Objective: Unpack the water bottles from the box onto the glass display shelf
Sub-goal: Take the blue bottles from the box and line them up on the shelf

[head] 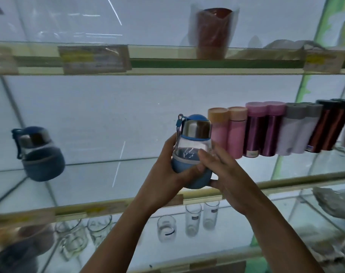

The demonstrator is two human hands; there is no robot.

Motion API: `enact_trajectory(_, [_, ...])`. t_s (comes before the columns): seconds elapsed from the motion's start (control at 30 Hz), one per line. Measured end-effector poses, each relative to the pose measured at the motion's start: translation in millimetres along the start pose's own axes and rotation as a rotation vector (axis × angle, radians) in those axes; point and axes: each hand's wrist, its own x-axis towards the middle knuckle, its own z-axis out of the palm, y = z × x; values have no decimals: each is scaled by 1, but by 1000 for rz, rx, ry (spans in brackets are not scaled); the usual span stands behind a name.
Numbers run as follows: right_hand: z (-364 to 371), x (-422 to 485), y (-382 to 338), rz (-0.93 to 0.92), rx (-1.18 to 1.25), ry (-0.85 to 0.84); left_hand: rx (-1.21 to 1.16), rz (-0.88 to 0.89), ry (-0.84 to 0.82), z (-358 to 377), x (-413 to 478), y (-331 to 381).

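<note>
A person's two bare arms reach up from the bottom of the view to a glass display shelf (89,174) with a pale yellow front edge. Between them they hold a small round water bottle (193,146): clear middle, blue sleeve round its base, shiny steel collar, blue domed cap and a blue carry loop on its left. It stands nearly upright over the shelf's front edge; whether it touches the glass cannot be told.

The left grip (167,170) curls round the bottle's left side, thumb lying across the blue sleeve. The right grip (226,174) wraps the right side, thumb pressed on the clear part and fingers tucked beneath the base.

Just right of the bottle, a row of slim flasks (266,131) stands on the same shelf: peach, pink, purple, white, then dark red. Well to the left, a second blue bottle (40,154) of the same kind appears, blurred.

On the upper shelf (187,64) sits a red cup in clear wrapping (213,30). Below, drinking glasses (193,219) and glass mugs (77,237) stand.
</note>
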Motion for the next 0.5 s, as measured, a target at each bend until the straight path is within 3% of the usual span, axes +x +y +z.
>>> enact_trajectory(0.5, [131, 52, 23, 31, -35, -222, 119, -43, 183, -132, -35, -20])
